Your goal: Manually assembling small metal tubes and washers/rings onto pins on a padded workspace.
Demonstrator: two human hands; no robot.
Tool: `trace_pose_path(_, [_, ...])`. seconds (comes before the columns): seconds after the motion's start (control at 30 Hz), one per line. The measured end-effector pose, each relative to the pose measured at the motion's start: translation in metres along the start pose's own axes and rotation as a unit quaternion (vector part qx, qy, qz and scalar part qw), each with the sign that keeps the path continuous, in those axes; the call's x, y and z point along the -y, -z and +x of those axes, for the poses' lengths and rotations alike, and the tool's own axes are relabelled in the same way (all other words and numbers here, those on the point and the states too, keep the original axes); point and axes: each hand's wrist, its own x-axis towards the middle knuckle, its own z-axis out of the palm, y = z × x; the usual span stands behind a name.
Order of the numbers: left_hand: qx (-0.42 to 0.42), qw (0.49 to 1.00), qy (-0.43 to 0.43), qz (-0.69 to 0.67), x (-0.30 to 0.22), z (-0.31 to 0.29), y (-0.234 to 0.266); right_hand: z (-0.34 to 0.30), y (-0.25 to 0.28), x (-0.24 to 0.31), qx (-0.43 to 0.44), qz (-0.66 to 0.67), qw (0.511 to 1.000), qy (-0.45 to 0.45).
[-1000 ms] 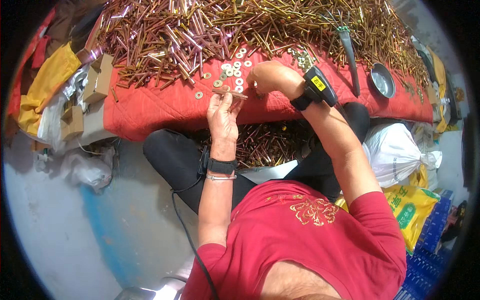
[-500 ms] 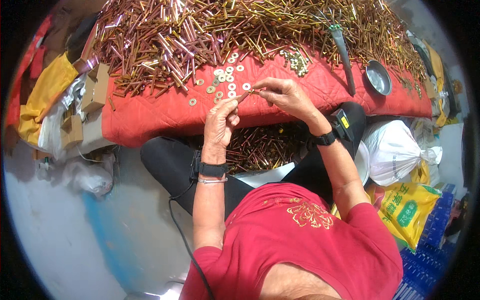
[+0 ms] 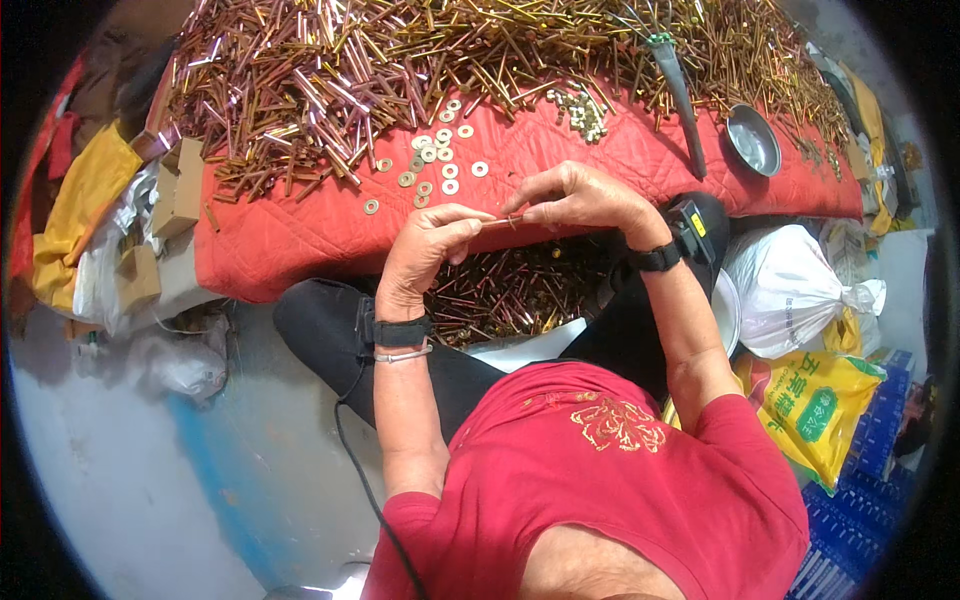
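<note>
Flat washers [image 3: 429, 160] lie scattered left of the middle of the red quilt [image 3: 280, 240]. At its near edge, the left hand [image 3: 425, 250] pinches a slender metal rod [image 3: 490, 223]; the right hand [image 3: 590, 198] grips its other end between thumb and forefinger. A round metal bowl [image 3: 748, 120] rests toward the quilt's right end.

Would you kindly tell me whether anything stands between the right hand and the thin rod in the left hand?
Nothing visible does: the right hand is at one end of the thin rod, while the left hand pinches the other.
</note>
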Motion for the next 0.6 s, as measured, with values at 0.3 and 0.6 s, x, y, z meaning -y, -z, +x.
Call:
trace_pose_path(0.3, [-0.194,0.932,-0.066,-0.299,0.040,0.035,-0.028,0.041,-0.041,-0.027,-0.331,0.022,0.937,0.110])
trace_pose_path(0.6, [-0.220,0.872,-0.084,-0.428,0.033,0.037,-0.027,0.034,0.043,-0.060,-0.478,-0.334,0.801,0.133])
